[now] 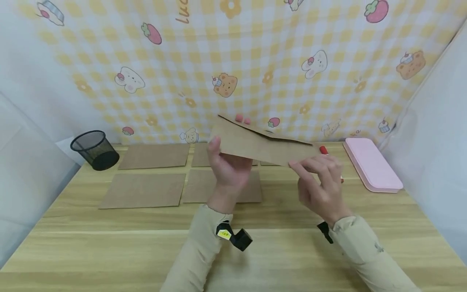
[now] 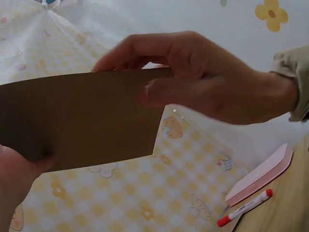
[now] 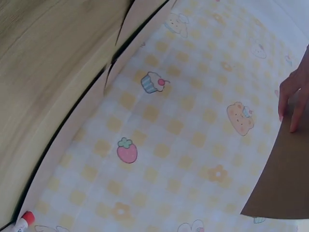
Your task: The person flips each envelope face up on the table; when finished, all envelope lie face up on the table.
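Observation:
Both hands hold up a brown kraft-paper piece (image 1: 251,148), tilted above the table, with a dark gap along its upper edge in the head view. My left hand (image 1: 231,172) grips its left end from below, thumb on the near face and fingertips showing beyond the far edge. At the other end, my right hand (image 1: 322,182) pinches the near right corner. The left wrist view shows the right thumb (image 2: 159,92) against the brown face and the other fingers over the edge. In the right wrist view, left fingers (image 3: 292,108) lie on the paper.
Several flat brown rectangles (image 1: 146,190) lie in two rows on the wooden table (image 1: 127,251). A black mesh cup (image 1: 96,150) stands tilted in view at the back left. On the right are a pink case (image 1: 373,164) and a red-capped marker (image 2: 245,208). A patterned cloth (image 1: 255,61) hangs behind.

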### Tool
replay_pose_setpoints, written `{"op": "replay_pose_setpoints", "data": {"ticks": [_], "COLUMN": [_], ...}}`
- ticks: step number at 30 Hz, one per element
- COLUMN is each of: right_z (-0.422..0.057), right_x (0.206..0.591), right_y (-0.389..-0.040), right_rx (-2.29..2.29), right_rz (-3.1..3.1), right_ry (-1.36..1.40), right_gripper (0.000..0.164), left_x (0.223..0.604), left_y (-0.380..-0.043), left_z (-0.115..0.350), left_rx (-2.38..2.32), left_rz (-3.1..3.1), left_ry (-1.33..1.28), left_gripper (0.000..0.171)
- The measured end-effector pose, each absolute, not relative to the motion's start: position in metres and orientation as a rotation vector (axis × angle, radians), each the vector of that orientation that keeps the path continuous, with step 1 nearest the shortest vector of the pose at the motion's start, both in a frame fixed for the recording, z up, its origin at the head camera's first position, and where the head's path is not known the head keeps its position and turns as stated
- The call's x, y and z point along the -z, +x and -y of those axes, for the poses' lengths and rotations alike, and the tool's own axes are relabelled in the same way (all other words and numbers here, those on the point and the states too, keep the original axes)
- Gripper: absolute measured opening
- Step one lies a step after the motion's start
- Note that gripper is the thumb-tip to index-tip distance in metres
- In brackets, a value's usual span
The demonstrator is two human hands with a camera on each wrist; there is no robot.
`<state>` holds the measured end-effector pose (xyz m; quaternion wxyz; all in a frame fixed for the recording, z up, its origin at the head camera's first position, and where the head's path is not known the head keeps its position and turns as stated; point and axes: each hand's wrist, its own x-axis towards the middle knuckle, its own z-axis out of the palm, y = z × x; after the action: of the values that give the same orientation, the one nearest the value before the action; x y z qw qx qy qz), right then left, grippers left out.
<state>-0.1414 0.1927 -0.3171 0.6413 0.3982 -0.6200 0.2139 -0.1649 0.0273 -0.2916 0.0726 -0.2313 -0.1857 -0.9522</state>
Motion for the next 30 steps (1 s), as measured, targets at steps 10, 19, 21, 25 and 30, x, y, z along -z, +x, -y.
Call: {"op": "replay_pose_setpoints", "data": {"ticks": [10, 19, 21, 25, 30], "right_z": [-0.187, -0.212, -0.212, -0.210, -0.213], "right_x": [0.307, 0.321, 0.322, 0.325, 0.330], "right_y": [-0.124, -0.127, -0.128, -0.131, -0.132], "right_rx": [-0.815, -1.856, -2.209, -2.729, -2.833], "right_rz": [1.450, 2.084, 2.081, 2.015, 2.013], "right_ry": [0.952, 0.753, 0.752, 0.861, 0.854], "right_gripper": [0.059, 0.046, 0.036, 0.022, 0.026], "left_x": [0.280, 0.265, 0.265, 0.271, 0.287], "left_y": [-0.167, -0.166, -0.169, -0.174, -0.178], "left_z": [0.015, 0.035, 0.036, 0.039, 0.038], "left_rx": [2.588, 2.611, 2.601, 2.619, 2.670], "left_rz": [0.689, 0.642, 0.657, 0.702, 0.831], "left_ry": [-1.093, -1.348, -1.380, -1.436, -1.451], "left_gripper": [0.075, 0.085, 0.085, 0.086, 0.091]}}
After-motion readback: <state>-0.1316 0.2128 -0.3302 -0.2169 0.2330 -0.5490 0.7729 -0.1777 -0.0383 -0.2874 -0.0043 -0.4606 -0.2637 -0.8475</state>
